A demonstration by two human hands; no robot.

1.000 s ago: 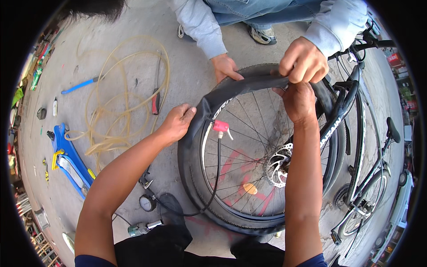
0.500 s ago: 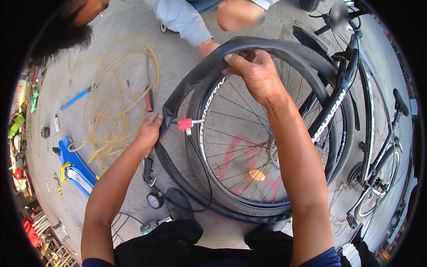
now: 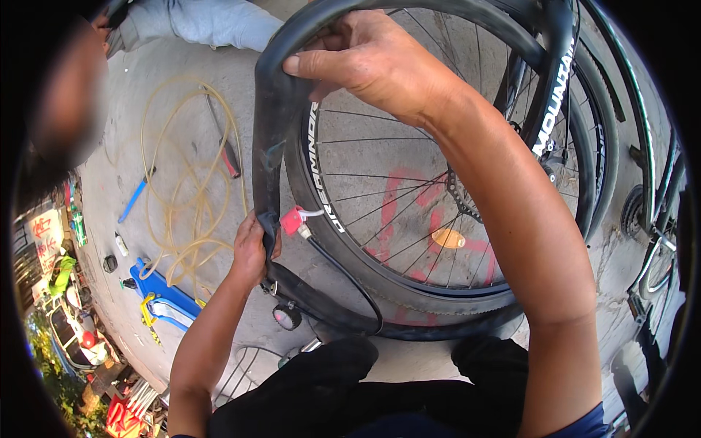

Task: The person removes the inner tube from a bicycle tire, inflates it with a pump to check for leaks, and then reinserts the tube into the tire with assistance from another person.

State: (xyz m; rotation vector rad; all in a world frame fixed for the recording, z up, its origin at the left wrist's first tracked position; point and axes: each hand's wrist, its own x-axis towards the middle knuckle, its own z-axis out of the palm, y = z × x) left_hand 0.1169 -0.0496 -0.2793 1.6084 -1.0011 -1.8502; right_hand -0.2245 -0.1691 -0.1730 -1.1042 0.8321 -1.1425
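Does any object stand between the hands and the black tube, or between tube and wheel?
Nothing visible separates the left hand or right hand from the black tube: both hold it. In this view, the pink hose connector lies between tube and wheel.

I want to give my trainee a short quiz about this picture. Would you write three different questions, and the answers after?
1. What do the left hand and the right hand both hold?
2. True or false: in the picture, the right hand is lower than the left hand.
3. Which colour is the hose connector beside the left hand? A) blue B) pinkish red C) green

Key:
1. The black inner tube.
2. False; it is higher.
3. B
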